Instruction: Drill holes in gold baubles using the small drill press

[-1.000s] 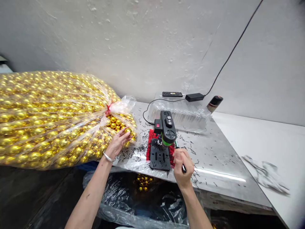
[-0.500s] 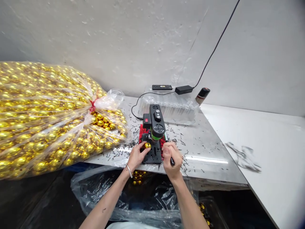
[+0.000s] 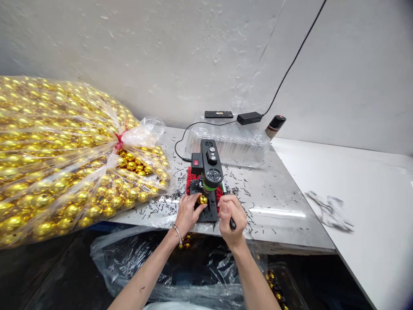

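Note:
Between the thumb and fingers of my left hand (image 3: 188,212) sits a shiny gold ball (image 3: 202,199), close under the head of a small black bench machine (image 3: 211,165). My right hand (image 3: 232,217) is wrapped round the machine's lever handle (image 3: 232,223), whose black grip end pokes out below the fist. The machine has a red switch on its left side and stands on a black base plate (image 3: 208,214) over a red mat (image 3: 189,183). Whether the ball touches the plate or the machine's head I cannot tell.
A huge clear bag of gold balls (image 3: 64,163) fills the left side. Behind the machine lie a clear plastic box (image 3: 229,144), a black power adapter (image 3: 249,118) and a can (image 3: 275,126). Black scraps litter the metal tabletop (image 3: 277,198). White gloves (image 3: 329,212) lie right; an open plastic bag (image 3: 167,267) hangs below.
My left hand has shifted slightly right with the gold ball, bringing it nearer the middle beneath the machine's head. My right hand keeps its hold on the lever. The view has moved a little.

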Action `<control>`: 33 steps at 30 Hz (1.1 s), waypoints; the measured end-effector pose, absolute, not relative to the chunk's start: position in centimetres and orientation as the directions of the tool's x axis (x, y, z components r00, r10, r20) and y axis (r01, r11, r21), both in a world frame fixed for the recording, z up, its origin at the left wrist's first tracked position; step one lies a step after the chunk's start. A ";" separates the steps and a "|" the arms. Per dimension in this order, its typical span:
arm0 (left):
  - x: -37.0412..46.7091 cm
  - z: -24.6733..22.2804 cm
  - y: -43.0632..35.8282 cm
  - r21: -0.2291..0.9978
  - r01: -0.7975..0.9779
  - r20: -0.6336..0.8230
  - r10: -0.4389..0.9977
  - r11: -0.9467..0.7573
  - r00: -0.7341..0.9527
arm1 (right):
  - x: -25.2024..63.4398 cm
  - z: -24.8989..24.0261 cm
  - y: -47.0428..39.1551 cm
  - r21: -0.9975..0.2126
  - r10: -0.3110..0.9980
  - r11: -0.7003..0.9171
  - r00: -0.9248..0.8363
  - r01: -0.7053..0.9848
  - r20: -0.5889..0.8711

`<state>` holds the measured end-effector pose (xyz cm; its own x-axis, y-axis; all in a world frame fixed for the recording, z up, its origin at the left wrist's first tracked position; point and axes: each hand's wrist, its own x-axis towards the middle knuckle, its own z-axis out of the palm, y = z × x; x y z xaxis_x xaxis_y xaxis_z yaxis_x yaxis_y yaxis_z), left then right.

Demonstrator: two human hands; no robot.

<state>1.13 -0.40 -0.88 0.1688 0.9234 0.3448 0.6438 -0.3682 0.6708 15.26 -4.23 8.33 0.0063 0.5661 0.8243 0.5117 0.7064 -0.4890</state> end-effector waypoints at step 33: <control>1.2 -1.6 0.1 0.793 0.488 0.353 0.928 -0.365 0.120 | 15.1 9.0 -3.8 -0.558 0.576 0.696 0.113 0.452 0.809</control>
